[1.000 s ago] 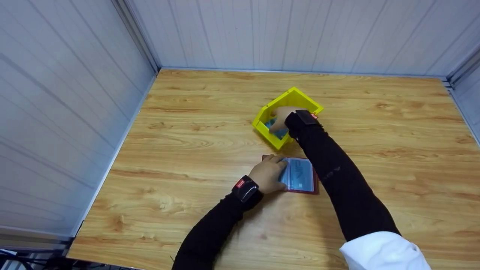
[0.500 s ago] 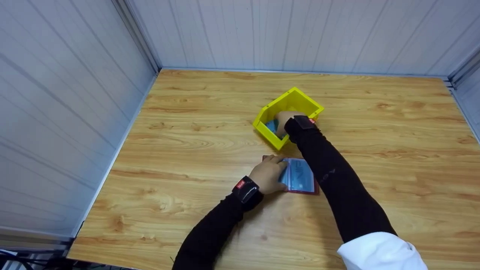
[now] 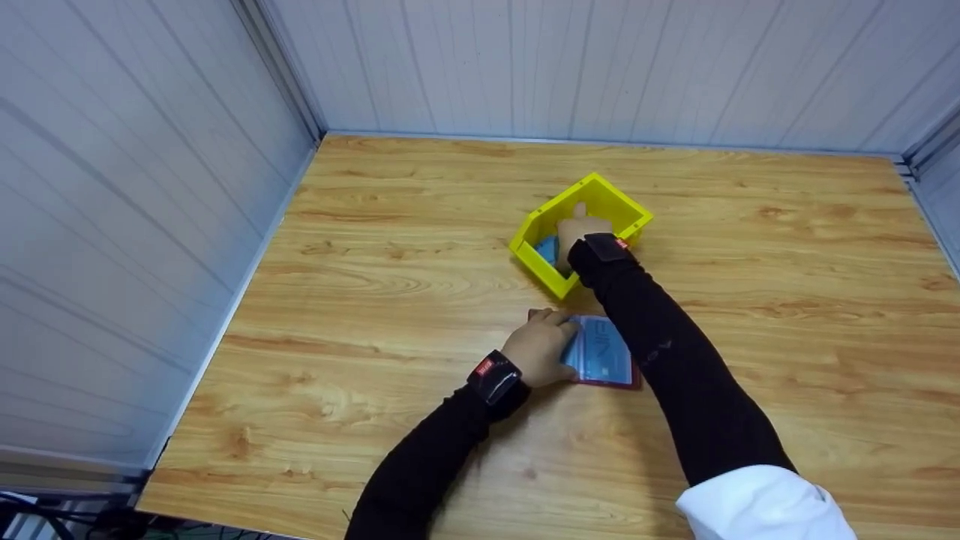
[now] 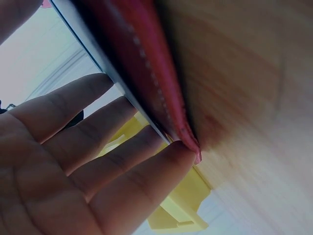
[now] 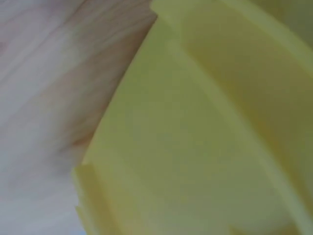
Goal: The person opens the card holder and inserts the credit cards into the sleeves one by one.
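Note:
My left hand [image 3: 536, 354] lies on an open card holder [image 3: 606, 352] with a red cover and clear sleeves, a blue card showing in the right-hand one. In the left wrist view, the straight fingers [image 4: 129, 178] press along the edge of its pages, above the stitched red cover [image 4: 168, 83]. My right hand [image 3: 579, 234] reaches into a yellow bin [image 3: 536, 270], one digit pointing up towards the far wall. Its other fingers are hidden behind the hand, and I cannot tell what they hold. Blue pieces [image 3: 547, 249] show beside them. The right wrist view shows only the bin's side [image 5: 166, 127].
The wood-grain table [image 3: 360, 285] carries the bin just beyond the card holder. Pale panel walls [image 3: 480, 67] enclose its back and sides. Dark cables [image 3: 45, 514] hang past the front left corner.
My right hand has gone deeper into the bin, covering more of the blue pieces, and one digit now sticks up. My left hand has stayed on the card holder.

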The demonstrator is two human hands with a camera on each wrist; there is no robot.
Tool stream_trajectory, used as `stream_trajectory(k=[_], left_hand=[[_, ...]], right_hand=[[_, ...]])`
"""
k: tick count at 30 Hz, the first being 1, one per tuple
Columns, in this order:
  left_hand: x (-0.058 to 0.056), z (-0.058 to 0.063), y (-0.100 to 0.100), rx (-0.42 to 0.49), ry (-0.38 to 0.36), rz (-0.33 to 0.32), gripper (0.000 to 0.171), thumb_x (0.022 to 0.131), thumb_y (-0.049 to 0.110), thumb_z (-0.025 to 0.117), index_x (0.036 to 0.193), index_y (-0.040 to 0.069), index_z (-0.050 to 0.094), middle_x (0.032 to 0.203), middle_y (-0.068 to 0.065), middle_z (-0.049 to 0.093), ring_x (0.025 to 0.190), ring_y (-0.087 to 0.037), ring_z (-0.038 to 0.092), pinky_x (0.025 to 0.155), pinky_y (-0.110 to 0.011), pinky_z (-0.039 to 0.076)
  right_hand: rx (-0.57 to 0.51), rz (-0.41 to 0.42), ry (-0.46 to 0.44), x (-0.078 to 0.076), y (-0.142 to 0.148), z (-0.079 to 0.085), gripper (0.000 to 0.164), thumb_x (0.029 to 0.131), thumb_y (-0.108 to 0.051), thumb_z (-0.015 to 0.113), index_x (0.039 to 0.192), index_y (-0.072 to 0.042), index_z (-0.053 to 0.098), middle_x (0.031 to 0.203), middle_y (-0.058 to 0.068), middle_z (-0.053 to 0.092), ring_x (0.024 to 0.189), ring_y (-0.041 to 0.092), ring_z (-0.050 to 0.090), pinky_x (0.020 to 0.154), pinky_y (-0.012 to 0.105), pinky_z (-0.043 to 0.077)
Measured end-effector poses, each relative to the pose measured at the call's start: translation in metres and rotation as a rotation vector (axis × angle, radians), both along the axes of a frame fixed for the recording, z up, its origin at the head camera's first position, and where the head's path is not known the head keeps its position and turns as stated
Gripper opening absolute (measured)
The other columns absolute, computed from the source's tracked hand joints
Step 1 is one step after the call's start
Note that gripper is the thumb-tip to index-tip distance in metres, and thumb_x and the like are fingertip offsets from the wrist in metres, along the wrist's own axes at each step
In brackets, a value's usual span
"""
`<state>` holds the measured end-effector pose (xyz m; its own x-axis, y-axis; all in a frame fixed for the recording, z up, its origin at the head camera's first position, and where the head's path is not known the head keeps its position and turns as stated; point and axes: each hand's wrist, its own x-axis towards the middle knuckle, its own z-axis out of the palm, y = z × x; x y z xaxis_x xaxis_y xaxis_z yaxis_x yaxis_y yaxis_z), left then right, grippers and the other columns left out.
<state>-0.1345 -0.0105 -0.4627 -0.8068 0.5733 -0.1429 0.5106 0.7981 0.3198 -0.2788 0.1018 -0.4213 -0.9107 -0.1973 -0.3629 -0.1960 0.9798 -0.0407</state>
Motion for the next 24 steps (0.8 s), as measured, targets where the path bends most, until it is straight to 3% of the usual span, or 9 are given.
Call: stream_trajectory(k=[4,7,10,13,17,19,22,24], left_hand=[[0.0,0.0,0.0,0.008,0.017,-0.013,0.074,0.078,0.039,0.081,0.139,0.007,0.054,0.149,-0.012,0.047,0.136,-0.033,0.045,0.114,-0.038,0.038],[0.0,0.0,-0.001,0.011,0.033,-0.022,0.072,0.077,0.038,0.081,0.137,0.007,0.056,0.145,-0.012,0.05,0.134,-0.032,0.047,0.114,-0.037,0.039],[0.0,-0.001,-0.001,0.017,0.038,-0.03,0.071,0.077,0.038,0.082,0.135,0.006,0.057,0.144,-0.012,0.052,0.134,-0.033,0.047,0.114,-0.037,0.038],[-0.001,0.0,-0.001,0.018,0.024,-0.028,0.071,0.077,0.037,0.082,0.136,0.007,0.056,0.146,-0.013,0.049,0.135,-0.034,0.046,0.115,-0.039,0.036],[-0.002,0.0,0.0,0.013,-0.001,-0.012,0.073,0.078,0.038,0.081,0.139,0.007,0.054,0.151,-0.013,0.045,0.138,-0.035,0.043,0.116,-0.04,0.036],[-0.002,0.0,0.0,0.012,-0.012,-0.004,0.075,0.078,0.038,0.081,0.14,0.007,0.052,0.152,-0.012,0.043,0.139,-0.034,0.042,0.115,-0.039,0.036],[-0.002,0.0,0.001,0.012,-0.027,0.005,0.077,0.078,0.037,0.081,0.142,0.007,0.051,0.153,-0.011,0.042,0.139,-0.031,0.042,0.115,-0.037,0.036],[-0.002,0.0,0.001,0.011,-0.036,0.011,0.077,0.078,0.037,0.081,0.142,0.006,0.05,0.153,-0.011,0.042,0.139,-0.029,0.041,0.115,-0.036,0.036]], right_hand=[[0.018,0.039,0.048,0.001,-0.002,0.004,0.031,0.081,-0.018,0.072,0.108,-0.005,0.064,0.123,0.022,0.045,0.096,0.035,0.056,0.087,0.05,0.051],[-0.007,0.06,0.057,0.002,-0.004,0.008,0.01,0.084,-0.012,0.069,0.085,-0.007,0.061,0.098,0.015,0.052,0.086,0.031,0.054,0.08,0.045,0.05],[-0.011,0.097,0.074,0.004,-0.003,0.012,0.023,0.088,-0.007,0.063,0.069,-0.01,0.05,0.072,0.006,0.047,0.072,0.025,0.048,0.068,0.037,0.043],[-0.019,0.131,0.087,0.006,0.001,0.018,0.032,0.089,-0.003,0.057,0.062,-0.013,0.043,0.061,0.0,0.037,0.061,0.019,0.037,0.06,0.033,0.034],[-0.094,0.18,0.124,0.009,0.008,0.027,0.04,0.09,0.0,0.053,0.059,-0.015,0.033,0.06,-0.002,0.022,0.057,0.016,0.021,0.056,0.03,0.021],[-0.125,0.193,0.16,0.011,0.011,0.03,0.04,0.094,-0.002,0.051,0.061,-0.014,0.034,0.062,-0.001,0.022,0.058,0.016,0.021,0.057,0.03,0.021],[-0.146,0.186,0.233,0.014,0.015,0.031,0.028,0.098,-0.01,0.053,0.07,-0.011,0.049,0.064,0.003,0.041,0.061,0.019,0.039,0.059,0.03,0.032],[-0.165,0.159,0.269,0.016,0.017,0.033,0.017,0.099,-0.015,0.054,0.084,-0.008,0.06,0.075,0.007,0.057,0.07,0.023,0.053,0.066,0.034,0.042]])
